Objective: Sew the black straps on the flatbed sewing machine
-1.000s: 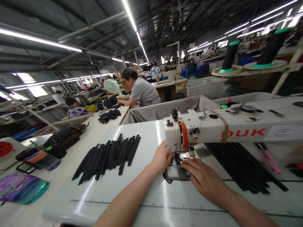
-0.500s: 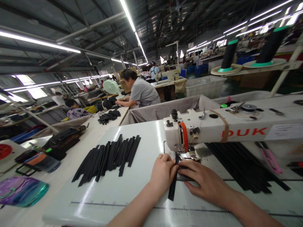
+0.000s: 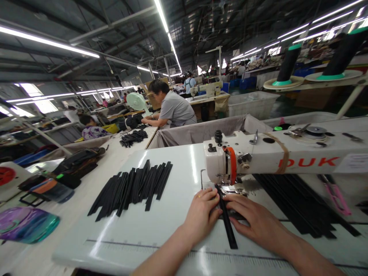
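Observation:
A narrow black fabric strip (image 3: pixel 229 228) lies under the presser foot (image 3: pixel 228 189) of a white sewing machine (image 3: pixel 255 153) and runs toward me across the table. My left hand (image 3: pixel 202 212) is at the strip's left side, fingers together, fingertips and thumb gripping its edge close to the foot. On the other side, my right hand (image 3: pixel 254 216) rests with fingers stretched and thumb apart, fingertips touching the strip's right edge. What lies beneath the right palm is hidden. A pile of black strips (image 3: pixel 135 188) is left of my hands; longer black strips (image 3: pixel 296 207) lie beneath the machine arm.
Pink-handled scissors (image 3: pixel 337 197) lie at the right. Two black thread cones (image 3: pixel 289 63) stand on a rack above the machine. A purple-teal bottle (image 3: pixel 28 226) and a clear jug (image 3: pixel 54 189) stand at left. Across the table, a person in grey (image 3: pixel 176 107) handles black pieces beside a fan (image 3: pixel 136 101).
The strip's near end has swung to the right and now shows between my hands. My left fingers have flattened beside it. The view has turned slightly left.

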Demonstrator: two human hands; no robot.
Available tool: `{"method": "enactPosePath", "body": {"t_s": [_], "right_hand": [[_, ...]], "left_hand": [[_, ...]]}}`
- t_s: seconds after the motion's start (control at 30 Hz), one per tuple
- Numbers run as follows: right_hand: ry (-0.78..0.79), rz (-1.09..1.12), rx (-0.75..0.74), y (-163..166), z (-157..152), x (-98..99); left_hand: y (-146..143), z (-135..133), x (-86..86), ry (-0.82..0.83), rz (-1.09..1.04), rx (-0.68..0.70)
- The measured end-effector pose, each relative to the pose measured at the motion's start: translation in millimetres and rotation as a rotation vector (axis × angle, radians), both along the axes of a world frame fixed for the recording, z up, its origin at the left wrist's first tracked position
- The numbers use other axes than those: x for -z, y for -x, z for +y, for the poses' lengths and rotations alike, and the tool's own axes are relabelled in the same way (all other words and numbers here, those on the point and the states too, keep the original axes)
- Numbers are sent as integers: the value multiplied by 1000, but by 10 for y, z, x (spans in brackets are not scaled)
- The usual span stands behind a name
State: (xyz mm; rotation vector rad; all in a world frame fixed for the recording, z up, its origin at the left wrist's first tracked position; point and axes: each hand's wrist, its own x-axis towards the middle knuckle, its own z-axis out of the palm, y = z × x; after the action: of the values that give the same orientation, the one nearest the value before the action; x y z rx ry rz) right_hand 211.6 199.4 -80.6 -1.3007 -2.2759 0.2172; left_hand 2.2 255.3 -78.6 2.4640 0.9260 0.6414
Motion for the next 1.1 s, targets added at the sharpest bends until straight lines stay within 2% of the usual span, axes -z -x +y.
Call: {"method": "enactPosePath", "body": {"t_s": [0.2,0.6,0.7,0.9,1.1], "right_hand": [[-18,-3,-8,13,-14,-26],[-19,24,8,34,-32,-60],[-35,47,-2,43,-39,-98],[-103,99,-127,44,-66,-149],[-151,74,-67,16,-52,-106]], "left_hand": [[19,59,-73,-16,1,37],[-35,23,-77,-53,32,-1],[-61,64,-56,-56,28,-21],[-89,117,32,-74,22,-36],[-84,109,27,-83,-7,-33]]}}
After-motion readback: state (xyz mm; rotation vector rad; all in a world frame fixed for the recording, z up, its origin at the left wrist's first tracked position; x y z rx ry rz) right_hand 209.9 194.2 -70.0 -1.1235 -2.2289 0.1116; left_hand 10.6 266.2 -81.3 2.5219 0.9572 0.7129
